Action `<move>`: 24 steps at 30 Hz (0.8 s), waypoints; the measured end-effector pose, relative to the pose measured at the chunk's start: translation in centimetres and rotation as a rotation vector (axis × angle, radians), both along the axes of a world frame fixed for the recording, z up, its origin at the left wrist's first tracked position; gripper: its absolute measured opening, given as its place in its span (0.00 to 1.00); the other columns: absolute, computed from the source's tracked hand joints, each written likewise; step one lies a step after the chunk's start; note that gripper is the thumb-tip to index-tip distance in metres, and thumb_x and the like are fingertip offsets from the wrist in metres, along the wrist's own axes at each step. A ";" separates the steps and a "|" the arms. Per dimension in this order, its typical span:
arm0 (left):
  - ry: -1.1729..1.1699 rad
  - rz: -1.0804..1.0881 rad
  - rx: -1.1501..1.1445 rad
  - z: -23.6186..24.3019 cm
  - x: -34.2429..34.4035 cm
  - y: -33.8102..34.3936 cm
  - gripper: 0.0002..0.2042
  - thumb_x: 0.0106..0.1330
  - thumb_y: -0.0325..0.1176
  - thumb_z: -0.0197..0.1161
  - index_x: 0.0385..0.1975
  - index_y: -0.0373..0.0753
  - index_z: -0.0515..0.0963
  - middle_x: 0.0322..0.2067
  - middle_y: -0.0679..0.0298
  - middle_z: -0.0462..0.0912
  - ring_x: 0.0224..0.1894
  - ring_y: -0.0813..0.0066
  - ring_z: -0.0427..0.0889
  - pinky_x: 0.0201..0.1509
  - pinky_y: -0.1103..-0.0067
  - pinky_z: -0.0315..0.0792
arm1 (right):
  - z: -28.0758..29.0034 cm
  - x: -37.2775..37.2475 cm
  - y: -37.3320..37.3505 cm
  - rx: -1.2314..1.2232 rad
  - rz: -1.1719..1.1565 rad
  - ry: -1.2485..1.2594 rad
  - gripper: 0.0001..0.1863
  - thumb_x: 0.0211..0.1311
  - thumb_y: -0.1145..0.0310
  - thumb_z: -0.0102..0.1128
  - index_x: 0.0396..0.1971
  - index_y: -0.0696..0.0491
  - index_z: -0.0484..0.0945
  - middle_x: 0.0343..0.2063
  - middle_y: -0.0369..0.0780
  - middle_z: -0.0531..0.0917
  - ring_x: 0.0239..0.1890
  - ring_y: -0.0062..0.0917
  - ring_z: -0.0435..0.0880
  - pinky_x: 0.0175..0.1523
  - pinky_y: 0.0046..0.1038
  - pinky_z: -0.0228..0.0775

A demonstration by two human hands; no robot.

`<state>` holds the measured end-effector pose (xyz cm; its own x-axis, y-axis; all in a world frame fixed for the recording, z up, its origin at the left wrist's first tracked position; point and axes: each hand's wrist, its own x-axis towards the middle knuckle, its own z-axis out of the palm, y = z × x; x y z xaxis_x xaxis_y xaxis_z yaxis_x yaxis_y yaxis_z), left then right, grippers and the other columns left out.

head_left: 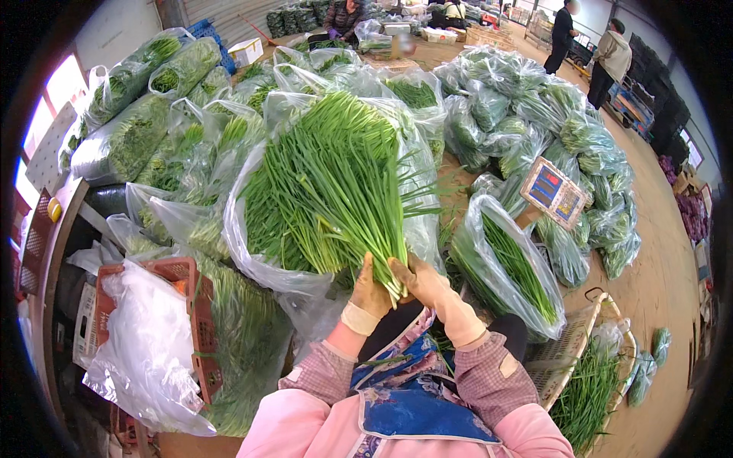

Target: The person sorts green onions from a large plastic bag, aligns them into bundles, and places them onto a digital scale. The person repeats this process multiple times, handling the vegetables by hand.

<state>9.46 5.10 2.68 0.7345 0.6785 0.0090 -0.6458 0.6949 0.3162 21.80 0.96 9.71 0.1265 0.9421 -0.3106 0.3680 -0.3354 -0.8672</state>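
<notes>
A loose bunch of garlic chives [359, 202] fans out in front of me, its leaf tips pointing away and its pale stem ends toward my body. My left hand [370, 291], in a stained thin glove, closes around the left side of the stem ends. From the other side my right hand [418, 281], gloved too, grips the same stems, with the fingers curled and partly hidden. Behind and under the bunch, more chives [275, 206] lie in a large open clear plastic bag [238, 240].
A scale display [553, 192] rises at right beside an open bag of chives [508, 263]. Filled bags [519, 99] pile up behind it. At lower right stands a cream basket [569, 347]; at lower left, a red-brown crate [202, 328] holds plastic bags [153, 336]. Other people [611, 61] are farther back.
</notes>
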 end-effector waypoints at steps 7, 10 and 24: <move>-0.042 0.107 -0.058 3.2 1.1 -2.7 0.20 0.63 0.46 0.52 0.49 0.40 0.69 0.45 0.62 0.76 0.47 0.68 0.75 0.49 0.68 0.71 | 0.1 1.2 -3.9 0.590 0.031 -0.702 0.19 0.57 0.60 0.49 0.47 0.54 0.71 0.34 0.49 0.78 0.36 0.43 0.77 0.42 0.40 0.70; 0.138 0.182 -0.022 2.9 1.4 -3.7 0.19 0.62 0.41 0.54 0.49 0.37 0.69 0.44 0.61 0.77 0.46 0.68 0.76 0.45 0.72 0.74 | -0.3 2.1 -5.6 0.777 0.036 -0.702 0.16 0.54 0.70 0.52 0.45 0.54 0.73 0.42 0.46 0.75 0.44 0.40 0.75 0.45 0.36 0.69; 0.496 0.455 0.123 3.3 -0.9 -8.3 0.12 0.55 0.21 0.58 0.40 0.34 0.72 0.33 0.61 0.78 0.34 0.68 0.80 0.37 0.76 0.78 | -0.7 1.4 -7.9 0.613 0.027 -0.138 0.21 0.56 0.63 0.54 0.48 0.57 0.71 0.43 0.47 0.78 0.47 0.37 0.76 0.51 0.30 0.66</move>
